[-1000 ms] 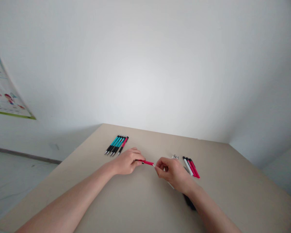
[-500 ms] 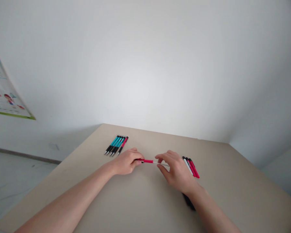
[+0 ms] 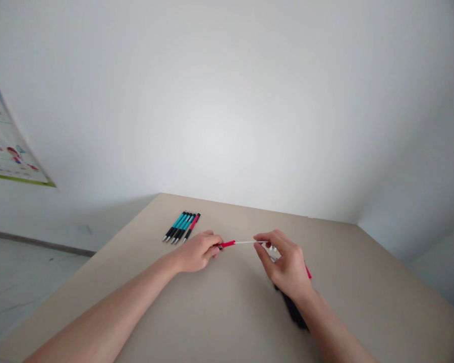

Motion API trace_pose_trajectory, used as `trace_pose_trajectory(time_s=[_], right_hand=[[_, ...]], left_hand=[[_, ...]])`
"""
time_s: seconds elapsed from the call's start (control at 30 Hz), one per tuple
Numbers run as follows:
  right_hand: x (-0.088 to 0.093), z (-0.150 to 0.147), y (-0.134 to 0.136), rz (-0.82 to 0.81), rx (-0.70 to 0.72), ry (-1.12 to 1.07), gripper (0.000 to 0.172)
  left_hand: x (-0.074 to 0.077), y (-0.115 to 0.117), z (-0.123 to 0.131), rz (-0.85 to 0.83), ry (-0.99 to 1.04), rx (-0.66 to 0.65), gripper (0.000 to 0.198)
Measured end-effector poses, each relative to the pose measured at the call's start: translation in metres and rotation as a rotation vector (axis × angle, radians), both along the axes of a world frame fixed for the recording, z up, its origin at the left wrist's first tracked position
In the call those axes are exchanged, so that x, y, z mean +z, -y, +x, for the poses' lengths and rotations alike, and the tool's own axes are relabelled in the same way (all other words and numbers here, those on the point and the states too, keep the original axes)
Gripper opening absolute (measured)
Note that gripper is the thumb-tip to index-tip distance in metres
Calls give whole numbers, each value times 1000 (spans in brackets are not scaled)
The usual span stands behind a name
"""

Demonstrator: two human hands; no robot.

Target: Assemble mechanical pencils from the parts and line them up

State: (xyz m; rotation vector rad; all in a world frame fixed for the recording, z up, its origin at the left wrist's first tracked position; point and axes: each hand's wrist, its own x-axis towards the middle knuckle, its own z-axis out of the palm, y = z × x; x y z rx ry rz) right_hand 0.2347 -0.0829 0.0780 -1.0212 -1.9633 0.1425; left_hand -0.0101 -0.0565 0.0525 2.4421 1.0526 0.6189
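Note:
My left hand (image 3: pixel 202 251) is closed around a red pen barrel (image 3: pixel 229 244), and its end pokes out to the right past my fingertips. From that end a thin white pen refill (image 3: pixel 244 242) reaches across to my right hand (image 3: pixel 283 259). Thumb and forefinger of my right hand pinch the refill near its right end. Whether the refill's left tip is inside the barrel or just at its mouth I cannot tell. Small white bits (image 3: pixel 273 247) show behind my right fingers; what they are is unclear.
A row of teal and black pens (image 3: pixel 178 226) with one red and black pen (image 3: pixel 191 228) lies at the back left of the table (image 3: pixel 227 312). Red barrels (image 3: pixel 307 270) are mostly hidden behind my right hand. Black pen parts (image 3: pixel 293 310) lie by my right forearm.
My right hand has moved right and slightly up. A longer stretch of the white refill now shows between the red barrel and my fingers. The barrel has tilted a little.

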Motion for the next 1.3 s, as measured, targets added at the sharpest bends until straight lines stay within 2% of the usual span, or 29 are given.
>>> trace_pose_trajectory(time_s=[0.23, 0.4, 0.5, 0.6, 0.73, 0.83, 0.97, 1.03, 1.1, 1.2, 1.3], right_hand=[[-12, -11, -3, -101, 85, 18, 12], [-18, -24, 0, -177, 127, 23, 13], [-16, -26, 3, -214, 138, 21, 12], [-11, -20, 3, -209, 100, 12, 22], [-6, -13, 0, -212, 72, -1, 12], [-5, -17, 0, -214, 57, 2, 16], [-7, -20, 1, -233, 73, 53, 17], [-6, -14, -2, -236, 9, 68, 22], [-3, -1, -9, -228, -166, 72, 28], [2, 23, -22, -256, -469, 151, 25], [4, 39, -30, -346, -607, 300, 23]], left_hand=[[2, 1, 1, 74, -45, -34, 13], [0, 4, 4, 60, -27, -86, 14], [0, 5, 6, 50, -30, -101, 16], [2, 6, 6, 51, 1, -86, 20], [8, 8, 5, 46, 50, -120, 27], [10, 9, 6, 46, 65, -138, 23], [9, 8, 7, 88, 27, -96, 22], [8, 7, 6, 113, 4, -70, 24], [8, 7, 5, 120, -9, -50, 24], [7, 6, 4, 96, -11, -24, 23], [6, 6, 3, 57, 3, -12, 24]])
